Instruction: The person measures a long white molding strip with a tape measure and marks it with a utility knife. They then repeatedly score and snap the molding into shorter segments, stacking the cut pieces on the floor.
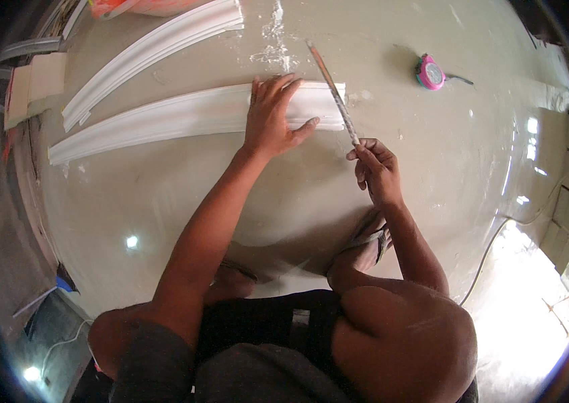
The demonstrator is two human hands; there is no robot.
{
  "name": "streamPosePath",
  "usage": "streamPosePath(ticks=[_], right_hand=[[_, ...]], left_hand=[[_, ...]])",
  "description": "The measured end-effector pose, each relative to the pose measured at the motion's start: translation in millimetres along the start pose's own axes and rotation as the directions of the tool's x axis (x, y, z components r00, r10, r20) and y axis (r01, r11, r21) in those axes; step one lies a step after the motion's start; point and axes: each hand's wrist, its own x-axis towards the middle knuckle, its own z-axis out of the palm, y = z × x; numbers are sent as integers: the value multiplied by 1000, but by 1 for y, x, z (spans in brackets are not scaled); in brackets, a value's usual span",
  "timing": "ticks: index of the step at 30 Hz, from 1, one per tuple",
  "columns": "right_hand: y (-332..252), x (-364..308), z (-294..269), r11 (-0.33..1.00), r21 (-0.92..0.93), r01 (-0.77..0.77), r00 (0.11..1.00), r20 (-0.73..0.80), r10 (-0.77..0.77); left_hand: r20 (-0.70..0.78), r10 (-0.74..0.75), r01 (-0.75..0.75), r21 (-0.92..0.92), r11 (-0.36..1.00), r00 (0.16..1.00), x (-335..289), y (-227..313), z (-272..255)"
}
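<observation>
**Left hand (272,115) spread on the strip, right hand (378,171) pinching a thin tool**

In the head view, the left hand lies across a long white moulding strip with lengthwise ridges (170,121), near its right end, on the smooth grey floor (439,154). The likeliest trouble is slipping: one hand bearing on one end could let the strip pivot, its far left end swinging out. A sideways knock might also push it into the second white ridged strip (153,54) just beyond. The long, thin, rust-orange and grey tool (330,88) is gripped close to its lower end, so its upper tip could wander; if it skidded leftward, the left thumb would be exposed. The strip's thin edges may chip under uneven pressure.

The left fingers are well apart, reaching the far edge, with the thumb out toward the near edge. The right thumb and fingers are together, clamped on the tool, which slants up past the strip's right end; whether they touch is unclear.
</observation>
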Motion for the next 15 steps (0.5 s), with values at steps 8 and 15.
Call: streamPosePath(ticks=[8, 15], right_hand=[[-3, -14, 2, 998, 18, 64, 996, 57, -65], [-2, -16, 7, 993, 25, 111, 993, 45, -112]], left_hand=[[-7, -34, 34, 2, 999, 999, 4, 3, 8], [-31, -27, 26, -30, 999, 999, 2, 2, 6]])
